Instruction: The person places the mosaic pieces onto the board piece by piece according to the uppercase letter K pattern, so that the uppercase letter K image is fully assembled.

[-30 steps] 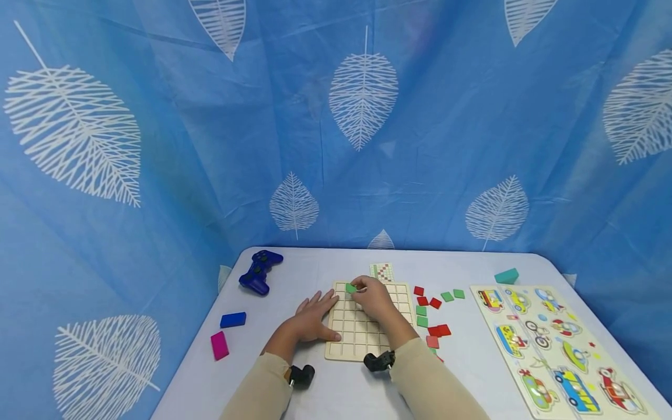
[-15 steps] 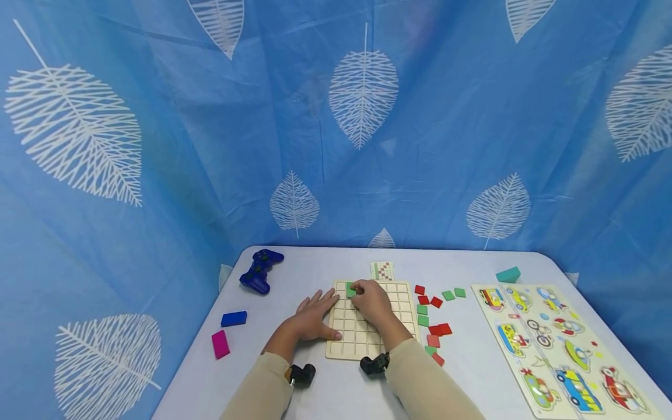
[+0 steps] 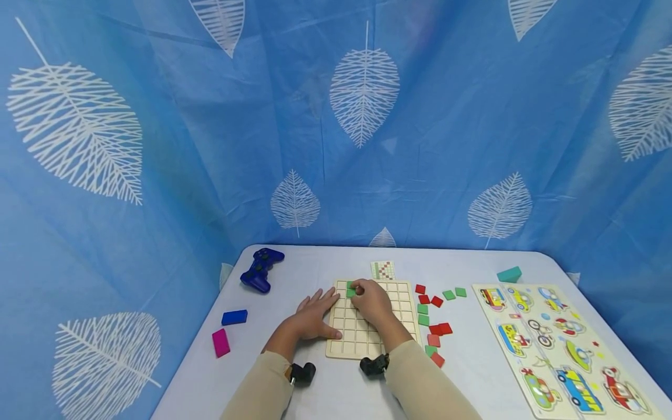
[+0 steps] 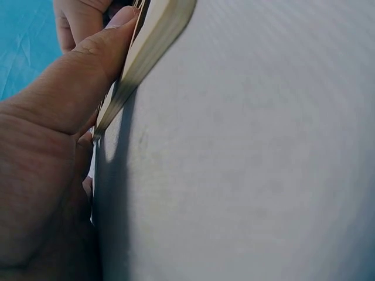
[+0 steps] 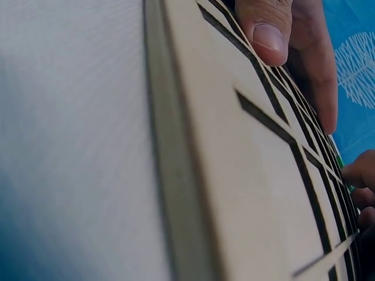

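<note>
A wooden grid board (image 3: 347, 349) lies on the white table. Along its left edge the left hand (image 3: 312, 318) rests with fingers spread, the thumb (image 4: 99, 61) lying over the rim. Near the board's top left, the fingertips of the right hand (image 3: 374, 300) pinch a small square green tile (image 3: 350, 293) at a grid cell. Green also shows in the cell just above it. The right fingers partly cover that tile. In the right wrist view, the left thumb (image 5: 268, 42) lies on the grid (image 5: 269, 175), with the right fingertips at the far side.
Loose red tiles (image 3: 437, 301) and green tiles (image 3: 423, 319) lie right of the board. A pattern card (image 3: 383, 270) sits behind it. A picture puzzle (image 3: 551, 326) and teal block (image 3: 509, 275) are at right; a game controller (image 3: 259, 271), blue block (image 3: 234, 317) and pink block (image 3: 221, 343) at left.
The right hand has brought the green tile slightly nearer and lower, from tilted above the board to a cell. During the last half second both hands look still.
</note>
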`<state>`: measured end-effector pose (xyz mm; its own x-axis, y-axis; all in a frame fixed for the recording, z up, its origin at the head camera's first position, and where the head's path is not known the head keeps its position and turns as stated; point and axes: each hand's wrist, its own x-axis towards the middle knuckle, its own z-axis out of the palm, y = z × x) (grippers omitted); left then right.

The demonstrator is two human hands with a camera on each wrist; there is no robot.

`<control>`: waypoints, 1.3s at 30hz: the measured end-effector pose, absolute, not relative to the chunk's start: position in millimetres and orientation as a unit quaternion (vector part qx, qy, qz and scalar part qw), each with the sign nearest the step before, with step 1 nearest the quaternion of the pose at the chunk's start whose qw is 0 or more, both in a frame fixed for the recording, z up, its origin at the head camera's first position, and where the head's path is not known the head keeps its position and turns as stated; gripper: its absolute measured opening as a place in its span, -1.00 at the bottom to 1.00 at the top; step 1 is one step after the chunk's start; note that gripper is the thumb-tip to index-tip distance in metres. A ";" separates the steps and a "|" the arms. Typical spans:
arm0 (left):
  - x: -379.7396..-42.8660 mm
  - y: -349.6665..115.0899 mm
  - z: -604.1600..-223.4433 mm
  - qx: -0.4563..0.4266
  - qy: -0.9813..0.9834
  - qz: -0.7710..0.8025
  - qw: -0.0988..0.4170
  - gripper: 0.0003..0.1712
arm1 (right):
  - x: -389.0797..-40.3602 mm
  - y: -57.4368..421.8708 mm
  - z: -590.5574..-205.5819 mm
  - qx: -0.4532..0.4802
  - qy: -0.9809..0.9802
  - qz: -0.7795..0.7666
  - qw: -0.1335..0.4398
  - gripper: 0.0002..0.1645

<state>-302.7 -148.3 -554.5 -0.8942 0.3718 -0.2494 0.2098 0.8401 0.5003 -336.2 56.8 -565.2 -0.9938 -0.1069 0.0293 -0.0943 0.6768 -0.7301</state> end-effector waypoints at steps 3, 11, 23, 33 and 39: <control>-303.3 -148.7 -554.5 0.154 0.944 0.236 0.171 0.29 | -336.7 57.5 -564.0 -0.053 0.913 -0.404 0.011 -0.63; -304.6 -152.1 -554.8 0.151 0.944 0.237 0.171 0.29 | -336.0 60.4 -561.7 -0.062 0.901 -0.427 0.028 -0.67; -305.5 -151.8 -554.7 0.150 0.942 0.244 0.175 0.29 | -320.2 89.9 -544.6 -0.049 0.887 -0.459 0.004 -0.72; -304.4 -154.1 -550.1 0.152 0.944 0.239 0.170 0.29 | -305.4 146.3 -529.5 -0.023 0.907 -0.422 -0.003 -0.71; -304.8 -151.7 -551.6 0.161 0.941 0.246 0.171 0.30 | -293.3 182.9 -529.9 -0.009 0.924 -0.381 0.009 -0.72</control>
<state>-304.8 -151.7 -551.6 -0.8900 0.3864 -0.2422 0.2185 0.8274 0.5173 -293.3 182.9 -529.9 -0.9997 -0.0229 -0.0106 -0.0087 0.7094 -0.7047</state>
